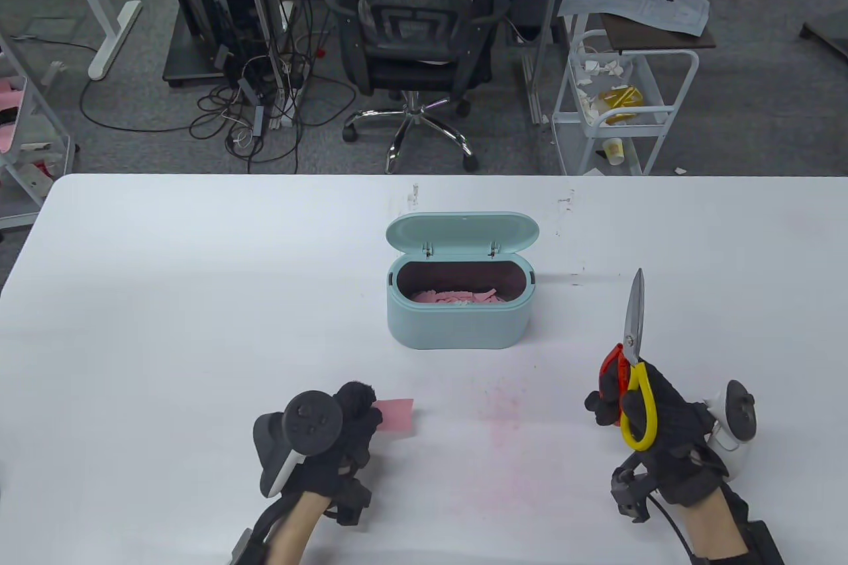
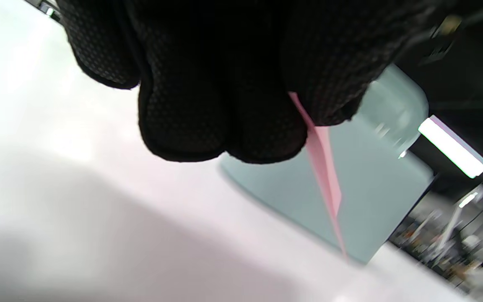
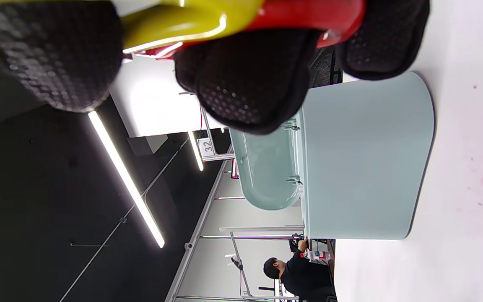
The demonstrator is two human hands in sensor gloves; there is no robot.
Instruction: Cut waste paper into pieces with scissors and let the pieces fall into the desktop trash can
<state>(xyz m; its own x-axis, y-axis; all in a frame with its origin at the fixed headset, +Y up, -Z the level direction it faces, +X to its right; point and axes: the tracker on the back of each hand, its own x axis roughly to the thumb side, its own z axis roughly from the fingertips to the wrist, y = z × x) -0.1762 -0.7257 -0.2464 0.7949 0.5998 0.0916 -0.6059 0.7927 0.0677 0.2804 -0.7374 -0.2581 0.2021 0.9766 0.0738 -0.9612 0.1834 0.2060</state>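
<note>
A pale teal desktop trash can [image 1: 457,320] stands mid-table with its lid [image 1: 462,232] flipped up behind it; pink paper scraps [image 1: 457,297] lie inside. My left hand [image 1: 361,409] pinches a small pink paper piece [image 1: 396,414] low over the table, in front and left of the can. The left wrist view shows the pink paper [image 2: 325,167] edge-on between gloved fingers [image 2: 224,105], with the can [image 2: 371,184] behind. My right hand [image 1: 646,419] grips scissors [image 1: 633,353] by red and yellow handles, blades closed and pointing away, to the can's right. In the right wrist view the handles [image 3: 224,21] sit across my fingers.
The white table [image 1: 199,300] carries a faint pink stain [image 1: 503,412] in front of the can. Beyond the far edge stand an office chair [image 1: 417,28], tangled cables [image 1: 258,101] and a white cart [image 1: 616,101]. A person [image 3: 300,272] shows far off in the right wrist view.
</note>
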